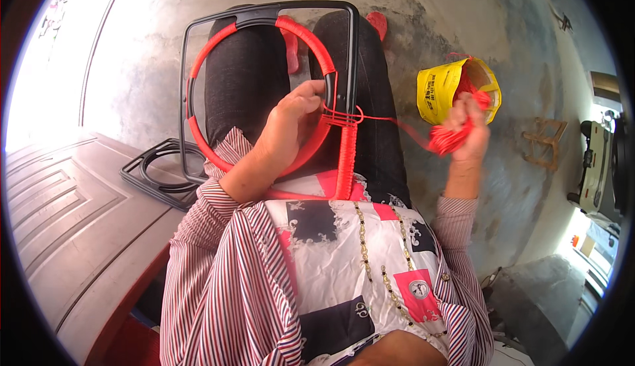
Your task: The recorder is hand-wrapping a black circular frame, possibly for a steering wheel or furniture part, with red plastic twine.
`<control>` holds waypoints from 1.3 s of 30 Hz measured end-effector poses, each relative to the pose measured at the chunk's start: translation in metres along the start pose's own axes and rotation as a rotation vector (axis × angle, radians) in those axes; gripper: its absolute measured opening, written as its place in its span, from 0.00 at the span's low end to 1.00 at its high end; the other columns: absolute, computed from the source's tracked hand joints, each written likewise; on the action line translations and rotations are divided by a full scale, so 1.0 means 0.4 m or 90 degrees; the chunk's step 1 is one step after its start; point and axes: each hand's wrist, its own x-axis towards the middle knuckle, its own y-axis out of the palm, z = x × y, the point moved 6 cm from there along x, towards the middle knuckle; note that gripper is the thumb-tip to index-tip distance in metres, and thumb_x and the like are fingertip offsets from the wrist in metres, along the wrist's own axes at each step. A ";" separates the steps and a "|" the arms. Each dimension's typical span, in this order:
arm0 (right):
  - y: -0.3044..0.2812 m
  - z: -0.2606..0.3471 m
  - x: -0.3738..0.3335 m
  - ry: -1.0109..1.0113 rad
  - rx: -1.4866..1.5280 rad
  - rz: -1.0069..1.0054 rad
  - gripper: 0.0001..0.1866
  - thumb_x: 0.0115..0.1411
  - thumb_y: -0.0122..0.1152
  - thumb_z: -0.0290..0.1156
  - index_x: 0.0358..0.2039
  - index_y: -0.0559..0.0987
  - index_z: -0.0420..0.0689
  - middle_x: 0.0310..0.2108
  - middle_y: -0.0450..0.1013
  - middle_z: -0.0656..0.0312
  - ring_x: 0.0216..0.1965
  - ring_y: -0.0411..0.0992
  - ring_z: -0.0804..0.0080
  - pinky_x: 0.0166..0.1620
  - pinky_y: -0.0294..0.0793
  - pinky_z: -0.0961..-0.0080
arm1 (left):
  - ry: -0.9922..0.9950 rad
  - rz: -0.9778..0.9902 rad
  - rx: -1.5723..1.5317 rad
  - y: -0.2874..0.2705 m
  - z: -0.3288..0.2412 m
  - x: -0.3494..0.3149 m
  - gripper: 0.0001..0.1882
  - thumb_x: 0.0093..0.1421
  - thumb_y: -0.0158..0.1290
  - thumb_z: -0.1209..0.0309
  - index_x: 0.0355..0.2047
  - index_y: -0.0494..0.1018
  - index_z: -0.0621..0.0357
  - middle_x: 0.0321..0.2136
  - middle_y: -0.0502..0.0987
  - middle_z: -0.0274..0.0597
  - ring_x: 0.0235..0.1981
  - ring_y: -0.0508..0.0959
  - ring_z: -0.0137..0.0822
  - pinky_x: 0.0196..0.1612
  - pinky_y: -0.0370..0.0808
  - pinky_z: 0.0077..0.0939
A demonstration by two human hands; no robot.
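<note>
A black square frame (264, 14) with an inner ring (215, 47) rests on my lap. Red cord is wound around most of the ring and down the frame's right side (345, 161). My left hand (291, 124) grips the ring and frame where the wrapping meets, near the right edge. My right hand (468, 128) is raised to the right, shut on a bundle of red cord (446, 139). A taut strand (397, 122) runs from that bundle to the frame.
A yellow bag (440, 88) holding more red cord stands on the concrete floor beside my right hand. More black frames (162, 177) lie stacked at my left, by a grey panelled surface (73, 220). A small wooden stand (546, 142) sits further right.
</note>
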 end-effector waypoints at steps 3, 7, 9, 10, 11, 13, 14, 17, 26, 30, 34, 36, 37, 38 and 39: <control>0.232 -0.101 -0.058 0.110 -0.193 0.182 0.25 0.51 0.54 0.25 0.52 0.71 0.33 0.18 0.67 0.67 0.15 0.62 0.84 0.20 0.63 0.86 | -0.020 0.066 0.008 -0.008 0.012 0.005 0.23 0.56 0.36 0.72 0.51 0.67 0.65 0.39 0.77 0.43 0.35 0.76 0.32 0.39 0.73 0.25; 0.290 -0.178 -0.083 0.210 -0.403 0.277 0.10 0.55 0.64 0.32 0.32 0.77 0.39 0.22 0.74 0.64 0.21 0.71 0.80 0.27 0.70 0.82 | -0.033 0.085 -0.001 -0.022 0.025 0.011 0.19 0.51 0.39 0.75 0.43 0.69 0.67 0.36 0.77 0.47 0.32 0.77 0.35 0.39 0.73 0.28; 0.263 -0.181 -0.073 0.183 -0.418 0.242 0.09 0.56 0.64 0.32 0.31 0.77 0.40 0.24 0.75 0.64 0.22 0.71 0.80 0.28 0.71 0.81 | -0.042 0.084 0.007 -0.019 0.030 0.010 0.17 0.51 0.39 0.75 0.40 0.70 0.67 0.34 0.78 0.48 0.29 0.76 0.36 0.37 0.73 0.29; 0.248 -0.183 -0.067 0.174 -0.313 0.178 0.07 0.56 0.64 0.31 0.30 0.76 0.41 0.26 0.76 0.62 0.25 0.73 0.78 0.30 0.72 0.80 | -0.037 0.075 0.016 -0.017 0.033 0.011 0.15 0.52 0.39 0.75 0.38 0.69 0.65 0.32 0.78 0.47 0.26 0.76 0.36 0.33 0.74 0.27; 0.235 -0.182 -0.065 0.164 -0.209 0.114 0.06 0.57 0.63 0.29 0.29 0.76 0.42 0.28 0.76 0.61 0.29 0.75 0.76 0.33 0.74 0.80 | -0.031 0.066 0.025 -0.016 0.034 0.013 0.13 0.53 0.39 0.74 0.36 0.69 0.64 0.30 0.78 0.46 0.23 0.77 0.35 0.28 0.75 0.26; 0.275 -0.182 -0.067 0.125 -0.088 0.106 0.04 0.57 0.62 0.28 0.29 0.76 0.42 0.31 0.76 0.58 0.33 0.75 0.73 0.37 0.75 0.77 | -0.030 0.063 0.030 -0.014 0.033 0.011 0.12 0.54 0.39 0.74 0.36 0.69 0.63 0.30 0.77 0.46 0.22 0.77 0.36 0.27 0.75 0.26; 0.287 -0.173 -0.069 0.087 0.029 0.096 0.04 0.57 0.61 0.27 0.28 0.76 0.43 0.34 0.77 0.56 0.38 0.76 0.70 0.40 0.77 0.75 | -0.030 0.059 0.030 -0.013 0.033 0.010 0.11 0.55 0.39 0.73 0.36 0.68 0.63 0.29 0.77 0.46 0.22 0.77 0.36 0.26 0.75 0.25; 0.280 -0.184 -0.065 0.121 0.244 0.126 0.07 0.58 0.59 0.29 0.25 0.73 0.43 0.36 0.75 0.55 0.42 0.75 0.63 0.53 0.72 0.61 | -0.044 0.049 -0.017 -0.017 0.033 -0.003 0.10 0.58 0.41 0.72 0.35 0.69 0.62 0.28 0.77 0.46 0.20 0.76 0.36 0.25 0.75 0.26; 0.296 -0.192 -0.035 0.194 0.346 0.206 0.13 0.62 0.49 0.32 0.20 0.61 0.49 0.14 0.56 0.70 0.14 0.51 0.81 0.28 0.61 0.78 | 0.086 0.060 -0.076 -0.031 0.025 0.001 0.15 0.60 0.44 0.65 0.42 0.70 0.62 0.38 0.74 0.40 0.41 0.73 0.33 0.47 0.69 0.27; 0.290 -0.196 -0.039 0.322 0.304 0.208 0.13 0.60 0.48 0.31 0.19 0.60 0.49 0.13 0.55 0.70 0.12 0.50 0.82 0.23 0.58 0.80 | 0.109 0.053 -0.066 -0.005 0.024 -0.016 0.14 0.63 0.41 0.69 0.41 0.70 0.67 0.35 0.75 0.44 0.38 0.75 0.34 0.46 0.71 0.28; 0.298 -0.183 -0.050 0.331 0.254 0.177 0.06 0.59 0.50 0.27 0.25 0.67 0.47 0.12 0.56 0.70 0.11 0.51 0.83 0.21 0.55 0.80 | 0.170 0.083 -0.017 0.016 0.013 -0.031 0.14 0.63 0.40 0.69 0.40 0.70 0.68 0.35 0.75 0.45 0.37 0.74 0.34 0.46 0.70 0.27; 0.292 -0.187 -0.052 0.334 0.250 0.189 0.06 0.59 0.49 0.27 0.25 0.67 0.47 0.12 0.56 0.70 0.11 0.51 0.83 0.20 0.55 0.80 | 0.210 0.102 0.056 0.020 0.010 -0.034 0.15 0.64 0.40 0.69 0.40 0.70 0.69 0.35 0.75 0.45 0.36 0.73 0.32 0.45 0.70 0.26; 0.292 -0.190 -0.053 0.337 0.241 0.206 0.06 0.59 0.49 0.27 0.25 0.67 0.48 0.11 0.56 0.70 0.11 0.51 0.83 0.20 0.55 0.81 | 0.208 0.103 0.058 0.019 0.012 -0.036 0.15 0.64 0.40 0.69 0.40 0.70 0.69 0.35 0.75 0.45 0.36 0.73 0.32 0.45 0.70 0.26; 0.292 -0.192 -0.054 0.336 0.243 0.205 0.06 0.59 0.49 0.27 0.25 0.67 0.48 0.11 0.56 0.70 0.11 0.51 0.83 0.20 0.55 0.81 | 0.220 0.087 0.100 0.016 0.012 -0.040 0.16 0.63 0.42 0.66 0.40 0.70 0.69 0.36 0.74 0.47 0.38 0.73 0.34 0.46 0.69 0.28; 0.293 -0.194 -0.056 0.344 0.249 0.201 0.07 0.58 0.49 0.27 0.24 0.67 0.48 0.11 0.56 0.70 0.11 0.51 0.83 0.20 0.55 0.81 | 0.233 0.070 0.141 0.014 0.011 -0.044 0.19 0.62 0.44 0.62 0.40 0.69 0.70 0.37 0.73 0.48 0.39 0.73 0.35 0.48 0.68 0.30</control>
